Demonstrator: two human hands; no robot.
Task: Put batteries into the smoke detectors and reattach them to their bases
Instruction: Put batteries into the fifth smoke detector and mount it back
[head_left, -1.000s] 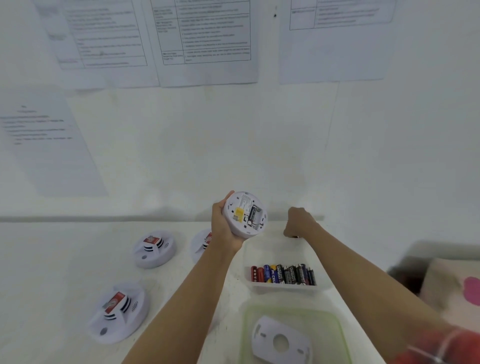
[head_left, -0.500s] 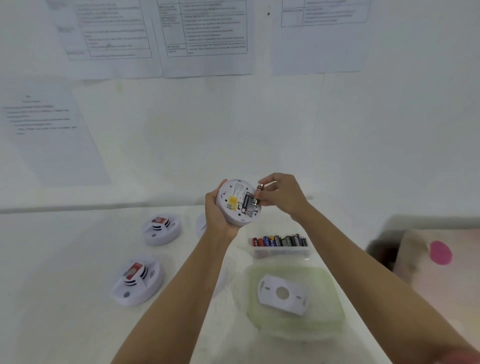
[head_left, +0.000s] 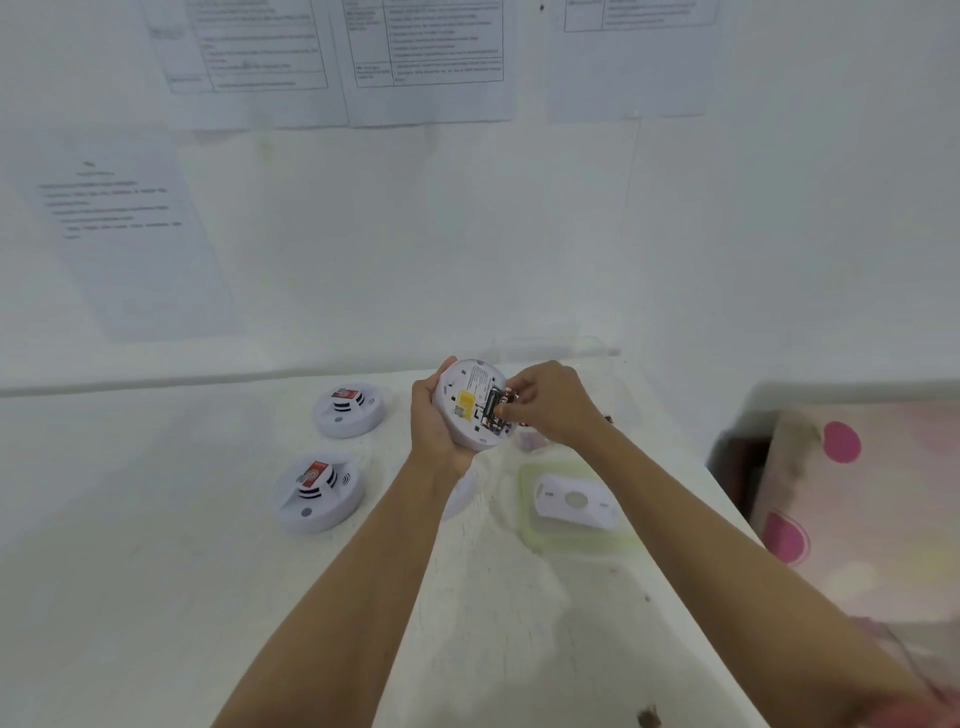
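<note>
Smoke detector (head_left: 470, 410): gripped back-side up in the left hand (head_left: 431, 423), fingers curled round its rim, raised above the counter (head_left: 156, 545) near its far edge. Pinched a battery (head_left: 506, 401) in the right hand (head_left: 553, 405), fingertips (head_left: 522, 397) closed on it at the open slot. Judged the step as seating that battery; could not tell whether fully home. Best done by matching the marked ends, tucking one end against its contact first, then pressing the other down flat, with a steady left grip to stop the casing tipping. Lay toward the counter's right edge: the base (head_left: 571, 501) in a green tray (head_left: 566, 543), not yet attached.
</note>
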